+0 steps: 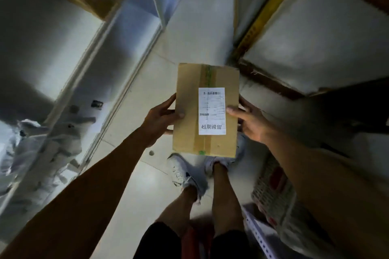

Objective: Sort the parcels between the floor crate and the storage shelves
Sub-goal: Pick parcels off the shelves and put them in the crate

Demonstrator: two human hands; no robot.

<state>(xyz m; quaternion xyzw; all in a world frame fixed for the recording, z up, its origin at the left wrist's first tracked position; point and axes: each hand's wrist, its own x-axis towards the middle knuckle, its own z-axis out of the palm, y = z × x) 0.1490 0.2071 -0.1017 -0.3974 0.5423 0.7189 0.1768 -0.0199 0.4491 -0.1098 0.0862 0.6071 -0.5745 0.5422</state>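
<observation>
Grip: both hands hold one cardboard parcel (205,110) by its long sides, left hand (162,119) thumb on top, right hand (250,121) likewise.
Parcel: level, label up, above the floor (189,33) and the person's shoes.
Crate: one red-and-white floor crate (273,187), below and right of the grip.
Shelves: white storage shelves (126,33) left of the grip, holding pale bags; count unclear.
Progress: this parcel not yet placed; judged mid-sort.

Label (212,111) small print illegible; crate (273,191) half behind right forearm; shelf parcels (42,143) blurred.
</observation>
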